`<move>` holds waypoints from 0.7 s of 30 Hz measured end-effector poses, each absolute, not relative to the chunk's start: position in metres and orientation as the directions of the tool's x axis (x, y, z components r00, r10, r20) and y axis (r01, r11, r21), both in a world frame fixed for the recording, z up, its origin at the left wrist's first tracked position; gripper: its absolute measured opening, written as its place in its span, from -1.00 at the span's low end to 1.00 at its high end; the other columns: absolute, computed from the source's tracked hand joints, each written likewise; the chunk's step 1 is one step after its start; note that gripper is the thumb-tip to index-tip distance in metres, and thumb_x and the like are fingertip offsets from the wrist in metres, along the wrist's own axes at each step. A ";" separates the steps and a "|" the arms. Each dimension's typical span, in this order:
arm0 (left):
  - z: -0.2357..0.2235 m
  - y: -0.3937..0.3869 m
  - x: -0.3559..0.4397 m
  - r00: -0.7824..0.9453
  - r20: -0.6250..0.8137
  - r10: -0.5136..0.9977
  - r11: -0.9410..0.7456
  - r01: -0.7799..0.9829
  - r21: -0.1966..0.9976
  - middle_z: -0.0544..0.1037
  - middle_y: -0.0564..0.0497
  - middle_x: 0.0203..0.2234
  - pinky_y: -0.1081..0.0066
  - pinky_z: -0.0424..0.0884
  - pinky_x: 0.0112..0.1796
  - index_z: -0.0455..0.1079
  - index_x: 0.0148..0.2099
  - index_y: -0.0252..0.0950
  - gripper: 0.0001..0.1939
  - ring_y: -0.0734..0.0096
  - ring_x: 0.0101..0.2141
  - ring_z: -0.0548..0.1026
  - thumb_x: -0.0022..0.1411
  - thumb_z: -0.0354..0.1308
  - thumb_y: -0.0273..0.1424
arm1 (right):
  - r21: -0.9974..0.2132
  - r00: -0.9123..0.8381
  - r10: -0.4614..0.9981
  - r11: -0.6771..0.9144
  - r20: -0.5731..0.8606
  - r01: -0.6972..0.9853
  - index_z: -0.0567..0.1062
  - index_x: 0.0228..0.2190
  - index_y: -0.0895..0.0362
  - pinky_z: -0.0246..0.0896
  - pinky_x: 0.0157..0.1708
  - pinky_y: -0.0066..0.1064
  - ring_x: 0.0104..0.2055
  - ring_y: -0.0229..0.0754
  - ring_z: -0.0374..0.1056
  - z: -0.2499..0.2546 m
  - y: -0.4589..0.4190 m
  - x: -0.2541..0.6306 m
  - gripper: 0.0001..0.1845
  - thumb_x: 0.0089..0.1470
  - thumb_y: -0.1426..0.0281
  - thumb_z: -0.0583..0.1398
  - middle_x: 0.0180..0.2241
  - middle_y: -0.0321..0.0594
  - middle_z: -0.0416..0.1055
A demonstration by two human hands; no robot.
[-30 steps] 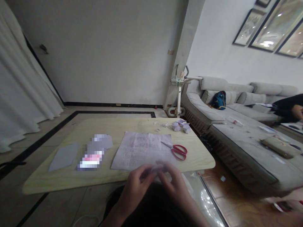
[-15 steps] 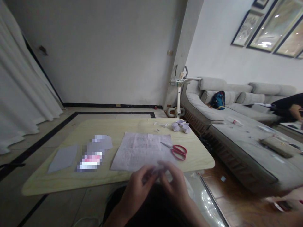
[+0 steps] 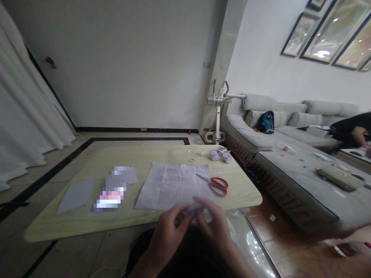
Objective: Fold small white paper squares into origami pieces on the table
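Paper piece [image 3: 194, 207] perhaps slightly turned

The counter [image 3: 127, 216] carries white paper [image 3: 75, 196] near its left edge, a printed sheet [image 3: 171, 185], red-handled scissors [image 3: 211, 180] overlapping that sheet, and folded papers [image 3: 214, 156] by the far-right corner.

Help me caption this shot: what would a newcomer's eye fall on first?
Probably the red-handled scissors, lying partly across the right side of the large printed sheet on the pale table. Next, the left hand and right hand, meeting at the near edge with a small pale piece at their fingertips. Left of the sheet, a pixelated patch shows bright pink and white.
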State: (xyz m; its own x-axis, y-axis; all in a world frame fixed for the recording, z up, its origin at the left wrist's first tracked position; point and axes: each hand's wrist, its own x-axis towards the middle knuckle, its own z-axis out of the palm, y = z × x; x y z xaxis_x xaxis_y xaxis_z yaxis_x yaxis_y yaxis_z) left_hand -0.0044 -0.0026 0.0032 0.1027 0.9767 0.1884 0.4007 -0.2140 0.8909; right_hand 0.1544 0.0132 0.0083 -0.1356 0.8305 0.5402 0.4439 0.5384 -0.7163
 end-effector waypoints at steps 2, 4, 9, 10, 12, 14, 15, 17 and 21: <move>0.005 -0.004 -0.004 0.100 0.192 0.976 -0.216 0.408 0.887 0.63 -0.03 -0.29 0.40 0.48 -0.29 0.48 -0.14 -0.23 -0.75 0.28 -0.29 0.58 0.29 0.10 -0.20 | -0.730 -0.125 0.839 0.526 0.530 0.437 0.54 -0.17 0.15 0.38 -0.33 -0.42 -0.37 -0.17 0.47 0.008 0.013 0.154 -0.67 0.01 0.54 0.11 -0.39 -0.19 0.55; 0.008 -0.005 -0.004 0.095 0.190 0.977 -0.213 0.399 0.892 0.63 -0.03 -0.32 0.40 0.48 -0.30 0.48 -0.15 -0.24 -0.74 0.29 -0.31 0.57 0.29 0.11 -0.19 | -0.738 -0.119 0.841 0.523 0.527 0.425 0.52 -0.16 0.14 0.37 -0.33 -0.43 -0.39 -0.19 0.45 0.009 0.012 0.154 -0.67 0.02 0.54 0.12 -0.40 -0.22 0.54; 0.012 -0.001 -0.006 -0.021 0.193 0.981 -0.175 0.328 0.928 0.60 -0.03 -0.42 0.40 0.48 -0.35 0.48 -0.20 -0.28 -0.69 0.28 -0.37 0.55 0.22 0.15 -0.13 | -0.763 -0.077 0.846 0.511 0.527 0.395 0.46 -0.21 0.14 0.31 -0.35 -0.43 -0.41 -0.22 0.36 0.018 0.011 0.156 -0.80 0.07 0.49 0.16 -0.43 -0.26 0.45; 0.013 0.001 -0.006 -0.052 0.180 0.982 -0.156 0.303 0.940 0.59 -0.03 -0.43 0.40 0.48 -0.35 0.47 -0.21 -0.29 -0.67 0.28 -0.38 0.55 0.19 0.16 -0.11 | -0.770 -0.074 0.850 0.507 0.522 0.387 0.46 -0.30 0.14 0.30 -0.36 -0.43 -0.41 -0.22 0.34 0.021 0.011 0.156 -0.90 0.08 0.49 0.16 -0.45 -0.26 0.43; 0.012 0.004 -0.004 -0.091 0.122 0.988 -0.098 0.232 0.968 0.57 -0.02 -0.45 0.40 0.49 -0.37 0.47 -0.22 -0.31 -0.61 0.28 -0.40 0.55 0.15 0.18 -0.06 | -0.777 -0.102 0.854 0.509 0.510 0.370 0.40 -0.44 0.12 0.26 -0.39 -0.44 -0.42 -0.23 0.30 0.026 0.010 0.156 -0.92 0.09 0.49 0.16 -0.47 -0.27 0.38; 0.009 0.007 -0.002 -0.080 0.040 0.996 -0.029 0.144 0.989 0.56 0.00 -0.47 0.40 0.49 -0.41 0.45 -0.22 -0.32 -0.55 0.29 -0.43 0.55 0.11 0.20 -0.01 | -0.774 -0.160 0.848 0.527 0.505 0.350 0.38 -0.47 0.12 0.24 -0.40 -0.44 -0.42 -0.23 0.27 0.029 0.009 0.155 -0.88 0.10 0.50 0.15 -0.48 -0.28 0.34; 0.008 0.008 -0.001 -0.068 0.008 0.998 -0.001 0.101 0.995 0.56 0.01 -0.48 0.41 0.49 -0.42 0.44 -0.21 -0.32 -0.53 0.30 -0.44 0.55 0.09 0.21 0.01 | -0.770 -0.188 0.842 0.539 0.506 0.341 0.39 -0.45 0.12 0.23 -0.39 -0.44 -0.41 -0.23 0.27 0.029 0.010 0.155 -0.89 0.10 0.51 0.15 -0.47 -0.28 0.33; 0.004 0.008 0.000 -0.047 -0.018 0.999 0.020 0.034 0.999 0.58 -0.01 -0.42 0.40 0.51 -0.39 0.42 -0.18 -0.32 -0.53 0.29 -0.40 0.57 0.09 0.21 0.00 | -0.762 -0.230 0.832 0.555 0.506 0.334 0.42 -0.41 0.12 0.23 -0.38 -0.43 -0.40 -0.22 0.27 0.029 0.011 0.154 -0.92 0.09 0.51 0.16 -0.44 -0.27 0.33; 0.002 0.005 -0.001 -0.046 0.034 0.998 -0.034 -0.005 0.999 0.61 -0.07 -0.25 0.35 0.54 -0.27 0.39 -0.09 -0.29 -0.59 0.24 -0.26 0.59 0.16 0.17 -0.09 | -0.771 -0.208 0.842 0.540 0.498 0.338 0.46 -0.32 0.12 0.25 -0.34 -0.40 -0.37 -0.21 0.30 0.027 0.013 0.153 -0.92 0.09 0.50 0.18 -0.39 -0.25 0.37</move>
State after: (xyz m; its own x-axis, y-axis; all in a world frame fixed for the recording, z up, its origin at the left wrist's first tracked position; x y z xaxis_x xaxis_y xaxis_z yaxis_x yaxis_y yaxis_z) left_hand -0.0012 0.0054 0.0016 -0.0457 0.9984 0.0342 -0.0047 -0.0344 0.9994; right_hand 0.1526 0.0134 0.0267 -0.2082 0.8417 0.4982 0.3380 0.5399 -0.7709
